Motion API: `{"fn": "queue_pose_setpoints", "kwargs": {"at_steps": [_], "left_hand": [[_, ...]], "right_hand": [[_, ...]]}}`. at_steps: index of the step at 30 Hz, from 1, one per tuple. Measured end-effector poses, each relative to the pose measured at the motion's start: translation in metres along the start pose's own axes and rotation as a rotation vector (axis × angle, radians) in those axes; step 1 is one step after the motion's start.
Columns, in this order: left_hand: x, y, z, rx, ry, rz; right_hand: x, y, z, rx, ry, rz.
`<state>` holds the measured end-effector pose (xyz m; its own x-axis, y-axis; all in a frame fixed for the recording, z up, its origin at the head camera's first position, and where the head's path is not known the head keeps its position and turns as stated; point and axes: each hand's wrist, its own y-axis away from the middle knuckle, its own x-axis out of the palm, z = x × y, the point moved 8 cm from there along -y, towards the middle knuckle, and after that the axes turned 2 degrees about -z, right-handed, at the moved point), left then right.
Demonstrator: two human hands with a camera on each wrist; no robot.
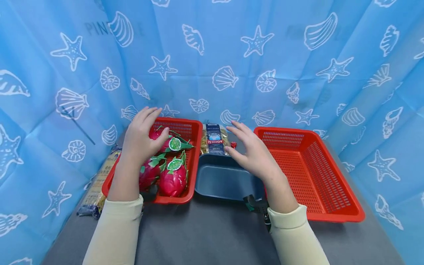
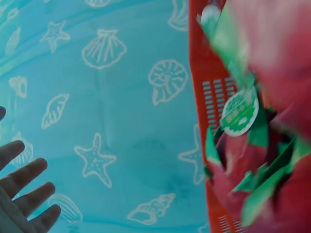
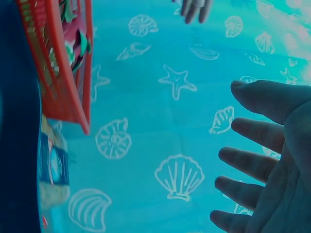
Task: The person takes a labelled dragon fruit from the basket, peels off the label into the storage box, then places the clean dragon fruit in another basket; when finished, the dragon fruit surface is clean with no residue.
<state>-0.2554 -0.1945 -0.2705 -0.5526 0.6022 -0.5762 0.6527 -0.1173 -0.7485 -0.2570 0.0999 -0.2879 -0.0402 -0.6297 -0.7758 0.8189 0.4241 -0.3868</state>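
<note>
Raised over the left red basket (image 1: 196, 162), my left hand (image 1: 141, 134) has its fingers extended and holds nothing. Several pink dragon fruits (image 1: 173, 182) with green leaves and round green stickers lie in that basket. My right hand (image 1: 253, 151) hovers above the right end of a dark blue rectangular pan (image 1: 220, 180), fingers spread apart, nothing in its grasp. In the left wrist view, dragon fruits (image 2: 233, 160) fill the right side, while the left hand's fingers (image 2: 24, 174) show at lower left. The right wrist view has the right hand's straight fingers (image 3: 252, 162) away from the pan's edge.
To the right stands another red basket (image 1: 294, 165), with its slotted floor showing. Behind the pan is an Agnesi pasta bag (image 1: 214, 139), beside a small red wrapped item (image 1: 233, 145). A long pasta packet (image 1: 99, 184) lies left of the left basket. Patterned blue curtain (image 1: 212, 55) surrounds the grey table (image 1: 205, 235).
</note>
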Motion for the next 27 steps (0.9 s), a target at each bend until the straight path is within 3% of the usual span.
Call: {"fn": "queue_pose_setpoints", "kwargs": {"at_steps": [7,12,18,24,27], "left_hand": [[-0.004,0.041,0.001,-0.115,0.040,-0.041],[-0.014,0.072,0.007,-0.203,0.035,-0.053],[-0.030,0.114,0.024,-0.307,0.017,-0.061],[-0.047,0.155,0.042,-0.342,-0.046,-0.115],[-0.051,0.173,0.052,-0.389,-0.087,-0.127]], "right_hand": [[0.023,0.008,0.010,-0.030,-0.059,-0.012],[0.049,0.009,0.019,-0.051,-0.094,0.026],[0.082,0.009,0.032,-0.091,-0.133,0.089],[0.115,0.006,0.049,-0.167,-0.146,0.179],[0.133,0.005,0.057,-0.187,-0.143,0.236]]}}
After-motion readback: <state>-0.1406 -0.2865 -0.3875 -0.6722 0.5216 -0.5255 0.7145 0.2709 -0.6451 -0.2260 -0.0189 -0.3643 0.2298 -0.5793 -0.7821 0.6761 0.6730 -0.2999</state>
